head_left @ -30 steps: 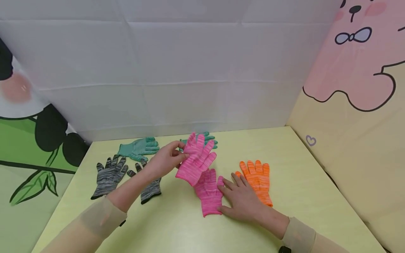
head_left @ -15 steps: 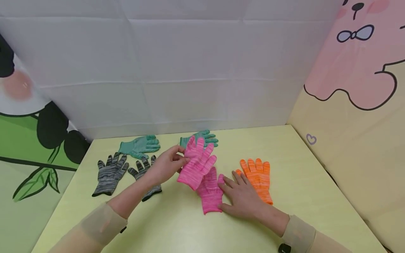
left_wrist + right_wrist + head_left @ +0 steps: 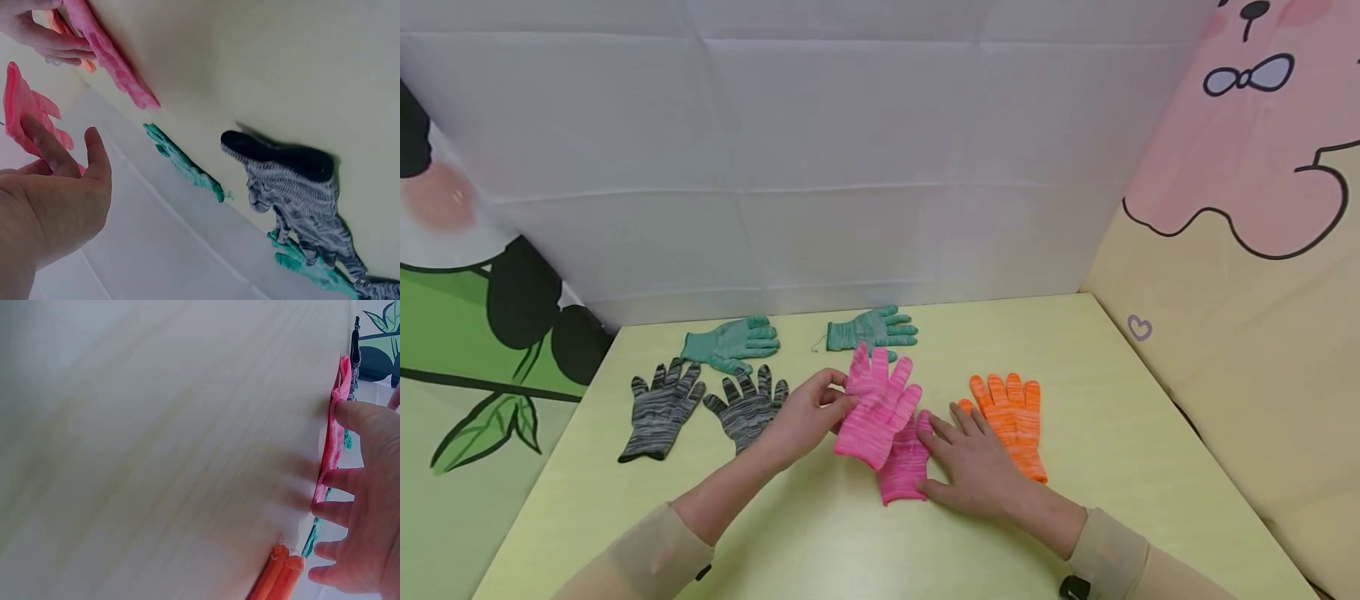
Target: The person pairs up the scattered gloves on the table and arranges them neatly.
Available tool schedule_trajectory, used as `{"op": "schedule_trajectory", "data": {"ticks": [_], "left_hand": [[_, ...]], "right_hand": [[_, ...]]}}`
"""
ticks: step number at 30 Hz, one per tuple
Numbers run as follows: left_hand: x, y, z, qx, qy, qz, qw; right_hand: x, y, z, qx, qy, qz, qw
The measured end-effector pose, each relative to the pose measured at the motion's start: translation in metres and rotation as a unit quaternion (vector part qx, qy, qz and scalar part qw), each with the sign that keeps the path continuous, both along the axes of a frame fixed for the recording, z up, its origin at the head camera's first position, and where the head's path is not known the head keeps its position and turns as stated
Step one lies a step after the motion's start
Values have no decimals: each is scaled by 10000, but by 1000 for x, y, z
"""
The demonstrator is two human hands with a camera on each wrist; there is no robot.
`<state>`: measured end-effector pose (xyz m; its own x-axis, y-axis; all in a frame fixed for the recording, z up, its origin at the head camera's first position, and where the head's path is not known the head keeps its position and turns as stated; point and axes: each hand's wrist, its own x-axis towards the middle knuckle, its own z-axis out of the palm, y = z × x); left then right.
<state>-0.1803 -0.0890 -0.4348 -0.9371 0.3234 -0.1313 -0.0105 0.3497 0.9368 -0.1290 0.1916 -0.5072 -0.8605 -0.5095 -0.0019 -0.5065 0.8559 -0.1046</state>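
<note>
Left hand [image 3: 803,425] pinching the raised glove [image 3: 880,407], spread right hand [image 3: 976,468] should steady the lower glove [image 3: 905,473] off the back edge of the surface [image 3: 1127,417].

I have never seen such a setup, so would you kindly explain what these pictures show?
There is no machine here, only a person's two bare hands. The wide picture comes from a camera on the person's head; the other two come from cameras worn on the left and right wrists. On the pale yellow table lie two green gloves at the back, two grey-and-black gloves on the left and an orange glove on the right. The left hand pinches a pink glove and holds it up off the table, while the right hand touches a second pink glove lying on the table.
</note>
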Motion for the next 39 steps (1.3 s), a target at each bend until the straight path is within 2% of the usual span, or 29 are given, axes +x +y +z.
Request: {"op": "schedule_trajectory", "data": {"ticks": [5, 11, 16, 22, 27, 32, 39], "left_hand": [[3, 3, -9, 146, -114, 166, 9997], [7, 9, -13, 343, -266, 460, 9980], [9, 13, -18, 489, -321, 406, 9975], [10, 20, -23, 647, -417, 509, 9957], [10, 25, -31, 891, -556, 548, 9930], [12, 29, -37, 940, -738, 601, 9910], [15, 34, -42, 904, -978, 675, 9888]], "right_hand": [[0, 0, 1, 6, 6, 4, 10000], [0, 1, 0, -44, 31, 15, 10000], [0, 3, 0, -64, 104, 39, 9999], [1, 4, 0, -48, 11, -12, 10000], [4, 9, 5, -122, -38, -61, 9999], [8, 17, 9, -77, -38, -86, 9999], [11, 27, 15, -66, -241, -76, 9997]]}}
